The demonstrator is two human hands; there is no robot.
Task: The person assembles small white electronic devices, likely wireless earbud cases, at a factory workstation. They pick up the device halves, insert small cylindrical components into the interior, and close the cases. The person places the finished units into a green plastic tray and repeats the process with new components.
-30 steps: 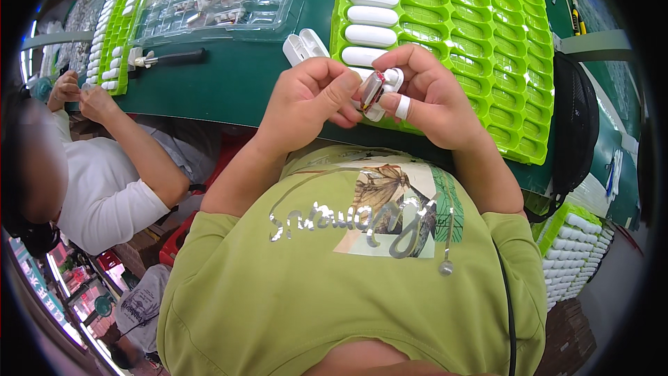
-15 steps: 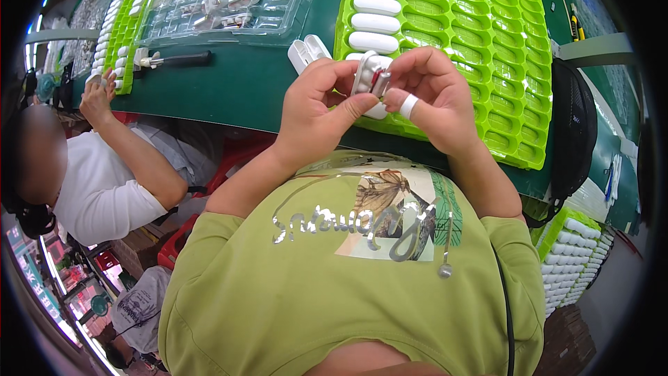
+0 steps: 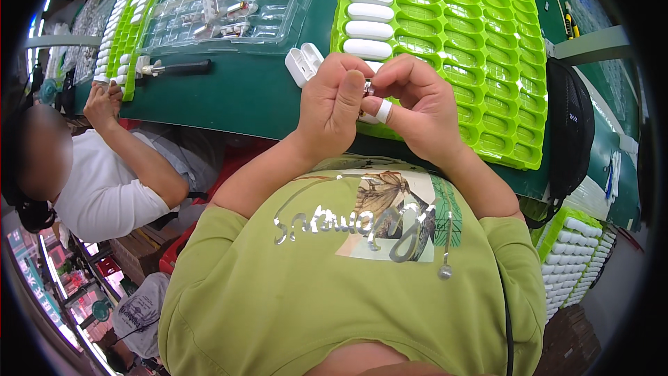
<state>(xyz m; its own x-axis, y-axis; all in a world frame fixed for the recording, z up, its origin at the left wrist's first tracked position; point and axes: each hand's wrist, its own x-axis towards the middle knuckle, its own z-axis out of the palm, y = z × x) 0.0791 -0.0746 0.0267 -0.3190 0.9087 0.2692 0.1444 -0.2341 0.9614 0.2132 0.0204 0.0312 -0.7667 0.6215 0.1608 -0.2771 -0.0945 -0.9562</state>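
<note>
Just in front of my chest, over the near left part of the green tray, both hands meet at one small assembly. My left hand (image 3: 332,106) is closed around it with the thumb upright, hiding most of it. A silver and red bit of the small assembly (image 3: 368,89) peeks out between my hands. The fingers of my right hand (image 3: 421,108), which has a white band around one digit, pinch at that side. An open white oval case (image 3: 303,65) lies on the table beside my left hand. White oval pieces (image 3: 369,12) fill slots in the tray's left column.
The bright green slotted tray (image 3: 465,42) lies ahead and right. A clear plastic tray (image 3: 278,24) holds loose metal and white parts. A black-handled tool (image 3: 182,67) rests left. At right hangs a black bag (image 3: 572,122). A co-worker's hand (image 3: 104,104) works at far left.
My left hand has turned, its thumb now up, and covers the white part that showed before. My right hand has shifted slightly left, close against it.
</note>
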